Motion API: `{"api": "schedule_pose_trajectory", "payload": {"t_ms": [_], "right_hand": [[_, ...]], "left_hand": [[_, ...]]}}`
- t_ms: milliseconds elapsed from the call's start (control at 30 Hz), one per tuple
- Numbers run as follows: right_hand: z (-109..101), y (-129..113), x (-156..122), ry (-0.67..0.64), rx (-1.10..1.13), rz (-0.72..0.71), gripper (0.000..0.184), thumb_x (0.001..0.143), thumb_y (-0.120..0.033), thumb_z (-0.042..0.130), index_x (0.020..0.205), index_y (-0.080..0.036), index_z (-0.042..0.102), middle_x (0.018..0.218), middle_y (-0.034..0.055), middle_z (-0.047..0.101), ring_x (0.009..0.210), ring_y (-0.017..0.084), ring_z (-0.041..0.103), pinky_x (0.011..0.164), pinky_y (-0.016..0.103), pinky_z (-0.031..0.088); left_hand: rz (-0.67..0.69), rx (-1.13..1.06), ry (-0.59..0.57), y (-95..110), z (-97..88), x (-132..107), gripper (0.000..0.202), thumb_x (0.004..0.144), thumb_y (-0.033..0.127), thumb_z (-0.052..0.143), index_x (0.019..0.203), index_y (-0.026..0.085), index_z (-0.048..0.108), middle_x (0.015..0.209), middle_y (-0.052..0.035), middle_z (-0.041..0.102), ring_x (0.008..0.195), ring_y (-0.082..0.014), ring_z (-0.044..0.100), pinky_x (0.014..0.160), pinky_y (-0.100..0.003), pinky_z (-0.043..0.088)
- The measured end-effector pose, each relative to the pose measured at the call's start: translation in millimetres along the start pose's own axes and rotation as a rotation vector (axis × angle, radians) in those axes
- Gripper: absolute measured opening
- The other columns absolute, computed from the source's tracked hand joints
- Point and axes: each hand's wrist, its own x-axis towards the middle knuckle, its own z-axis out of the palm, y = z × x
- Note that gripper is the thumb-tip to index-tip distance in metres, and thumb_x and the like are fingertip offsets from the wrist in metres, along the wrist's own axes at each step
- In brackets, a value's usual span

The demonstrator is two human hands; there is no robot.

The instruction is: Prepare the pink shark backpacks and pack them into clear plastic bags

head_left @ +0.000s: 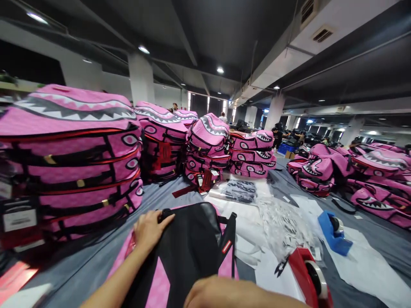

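Note:
A pink and black backpack (189, 239) lies in front of me with its black back panel up. A black shoulder strap (228, 235) with a small red label runs down its right side. My left hand (150, 230) is at its upper left edge, with thumb and fingers closed on a black part of the backpack there. Low in the view, my right hand (208, 292) is bent over the lower part of the backpack. Its fingers are mostly hidden below the wrist and the frame edge, so their grip cannot be made out.
Stacked pink backpacks (73, 171) rise at the left, with more stacks (252, 154) behind and others (379, 184) at right. Clear plastic bags (282, 224), a red tape dispenser (310, 278), a blue tape dispenser (335, 233) and white paper (369, 269) lie to the right.

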Motion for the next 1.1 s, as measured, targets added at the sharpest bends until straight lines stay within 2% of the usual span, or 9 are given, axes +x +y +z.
{"api": "schedule_pose_trajectory", "payload": {"t_ms": [133,267,400,467,567,667,767,867,1100], "right_hand": [[-69.6,43.9,-30.3,0.704,-0.091,0.766,0.021,0.094,-0.038,0.063,0.105,-0.02,0.066,0.091,0.0065,0.072,0.088,0.023,0.069,0.076,0.029,0.047],[-108.9,91.9,-15.0,0.836,0.045,1.085,0.032,0.09,-0.044,0.063,0.099,-0.013,0.063,0.069,0.0083,0.066,0.066,0.027,0.068,0.065,0.035,0.049],[-125.9,91.4,7.7,0.967,0.063,0.994,0.018,0.08,-0.029,0.065,0.091,-0.019,0.054,0.064,-0.0014,0.058,0.057,0.02,0.061,0.057,0.029,0.046],[-133.3,71.0,10.8,1.085,0.009,0.872,0.021,0.081,-0.027,0.057,0.099,-0.021,0.048,0.074,-0.0024,0.058,0.067,0.017,0.06,0.064,0.026,0.047],[-136.0,31.4,6.3,1.164,-0.041,0.503,0.026,0.077,-0.029,0.055,0.099,-0.023,0.044,0.073,-0.006,0.051,0.064,0.014,0.052,0.062,0.024,0.043],[-128.4,2.6,-3.6,1.113,-0.04,0.16,0.023,0.072,-0.029,0.057,0.09,-0.023,0.044,0.069,-0.0068,0.046,0.058,0.012,0.044,0.056,0.024,0.037],[-124.8,-4.5,-16.5,1.138,0.028,0.169,0.023,0.071,-0.029,0.061,0.086,-0.023,0.045,0.066,-0.0073,0.044,0.056,0.011,0.041,0.053,0.023,0.032],[-132.7,1.0,-28.2,1.16,0.268,0.245,0.031,0.072,-0.038,0.067,0.092,-0.022,0.049,0.061,-0.0087,0.041,0.052,0.01,0.036,0.048,0.022,0.027],[-150.5,8.6,-29.7,0.94,0.605,0.198,0.045,0.072,-0.052,0.077,0.095,-0.02,0.056,0.067,-0.0059,0.048,0.052,0.009,0.038,0.041,0.02,0.025]], "left_hand": [[0.09,0.19,-0.037,1.5,8.4,-5.2,0.045,0.068,0.055,0.056,0.091,0.017,0.065,0.103,-0.0216,0.067,0.108,-0.0466,0.058,0.094,-0.061,0.042],[0.293,0.175,-0.034,16.1,12.6,-20.6,0.052,0.082,0.05,0.052,0.12,0.016,0.063,0.132,-0.0203,0.06,0.127,-0.0417,0.048,0.105,-0.061,0.037],[0.487,-0.062,-0.197,33.1,26.0,-29.9,0.029,0.088,0.048,0.055,0.094,0.024,0.07,0.113,-0.0106,0.07,0.115,-0.035,0.056,0.103,-0.059,0.042],[0.543,-0.136,-0.239,45.5,34.1,-28.8,0.029,0.092,0.045,0.052,0.102,0.025,0.07,0.114,-0.0089,0.071,0.114,-0.0309,0.059,0.105,-0.054,0.044],[0.672,-0.238,-0.298,72.9,49.9,-27.2,0.045,0.092,0.033,0.054,0.136,0.027,0.058,0.142,-0.0089,0.06,0.132,-0.0273,0.051,0.115,-0.051,0.038],[0.804,-0.297,-0.375,102.4,68.5,-31.0,0.049,0.084,0.02,0.062,0.133,0.031,0.062,0.147,-0.0053,0.057,0.138,-0.0266,0.045,0.119,-0.048,0.033],[0.863,-0.332,-0.419,116.8,81.2,-36.1,0.028,0.087,0.016,0.055,0.107,0.027,0.071,0.115,-0.0044,0.072,0.116,-0.0236,0.059,0.11,-0.043,0.042],[0.811,-0.362,-0.386,114.1,85.2,-37.9,0.025,0.088,0.019,0.05,0.107,0.023,0.065,0.096,-0.0042,0.067,0.094,-0.0216,0.061,0.096,-0.042,0.049],[0.764,-0.465,-0.412,121.1,92.8,-40.0,0.021,0.089,0.026,0.053,0.109,0.022,0.051,0.109,-0.0061,0.062,0.108,-0.0205,0.062,0.094,-0.036,0.052]]}}
